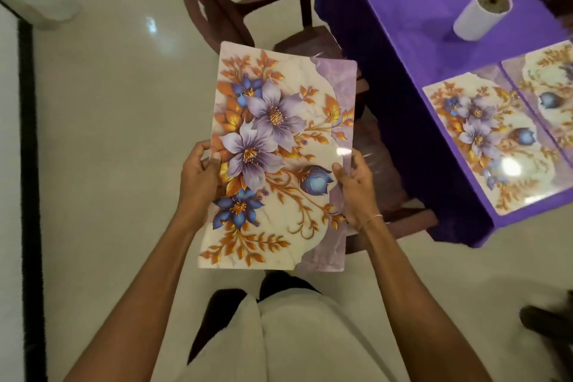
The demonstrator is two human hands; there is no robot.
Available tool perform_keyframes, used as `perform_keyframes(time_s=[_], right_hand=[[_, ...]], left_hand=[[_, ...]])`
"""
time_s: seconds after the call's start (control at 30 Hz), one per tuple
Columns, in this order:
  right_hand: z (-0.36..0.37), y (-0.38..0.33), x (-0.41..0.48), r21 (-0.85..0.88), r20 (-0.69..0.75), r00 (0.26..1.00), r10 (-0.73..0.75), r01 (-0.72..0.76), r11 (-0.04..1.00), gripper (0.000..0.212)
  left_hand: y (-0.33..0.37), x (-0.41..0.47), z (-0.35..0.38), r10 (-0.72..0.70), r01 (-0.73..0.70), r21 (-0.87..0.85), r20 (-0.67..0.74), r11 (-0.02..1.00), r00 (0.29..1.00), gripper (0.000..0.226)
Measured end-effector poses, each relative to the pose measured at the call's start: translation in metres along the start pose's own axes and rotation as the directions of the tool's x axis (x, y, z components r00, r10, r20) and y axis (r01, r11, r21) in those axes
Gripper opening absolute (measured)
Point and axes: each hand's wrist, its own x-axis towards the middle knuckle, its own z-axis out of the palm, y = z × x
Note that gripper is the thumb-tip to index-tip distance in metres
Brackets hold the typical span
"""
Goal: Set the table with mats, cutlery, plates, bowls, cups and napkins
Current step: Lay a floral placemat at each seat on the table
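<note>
While the mat [279, 158] is off the table: left hand [200, 174] and right hand [356, 189] pinch opposite edges, well apart — keeping it flat.
Table [403, 9]: two laid mats [490, 146] side by side; this one likely goes next.

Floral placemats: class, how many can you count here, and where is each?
3. The held mat sits between left hand and right hand; the near mat and cut-off far mat lie side by side on the purple table. Others may be hidden.
</note>
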Motion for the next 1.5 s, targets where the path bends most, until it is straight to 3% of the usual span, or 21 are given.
perform_keyframes(time_s=[0.33, 0.53, 0.73, 0.9, 1.1, 1.3, 1.5], right_hand=[[0.084, -0.006, 0.012, 0.167, -0.31, 0.949, 0.055, -0.003, 0.986, 0.03], [0.173, -0.017, 0.039, 0.192, -0.511, 0.858, 0.049, 0.059, 0.98, 0.031], [0.235, -0.037, 0.079, 0.216, -0.645, 0.763, 0.05, 0.119, 0.969, 0.035], [0.263, -0.05, 0.135, 0.282, -0.739, 0.67, 0.077, 0.203, 0.938, 0.035], [0.287, -0.061, 0.213, 0.364, -0.824, 0.545, 0.157, 0.295, 0.883, 0.031], [0.314, -0.084, 0.282, 0.42, -0.844, 0.484, 0.23, 0.331, 0.845, 0.038], [0.345, -0.107, 0.337, 0.434, -0.871, 0.403, 0.281, 0.365, 0.824, 0.039]], left_hand=[[0.008, 0.142, -0.034, 0.021, -0.053, 0.083, 0.338, 0.995, 0.941, 0.016], [0.046, 0.241, -0.057, 0.078, -0.133, 0.075, 0.498, 0.988, 0.864, 0.019], [0.093, 0.331, -0.063, 0.158, -0.248, 0.042, 0.663, 0.968, 0.731, 0.015], [0.133, 0.41, -0.026, 0.187, -0.317, 0.012, 0.786, 0.948, 0.589, 0.017], [0.177, 0.492, 0.037, 0.147, -0.378, 0.046, 0.872, 0.925, 0.466, 0.02], [0.22, 0.574, 0.063, 0.086, -0.464, 0.07, 0.947, 0.883, 0.308, 0.024], [0.233, 0.647, 0.097, -0.045, -0.425, 0.186, 0.946, 0.886, 0.321, 0.03]])
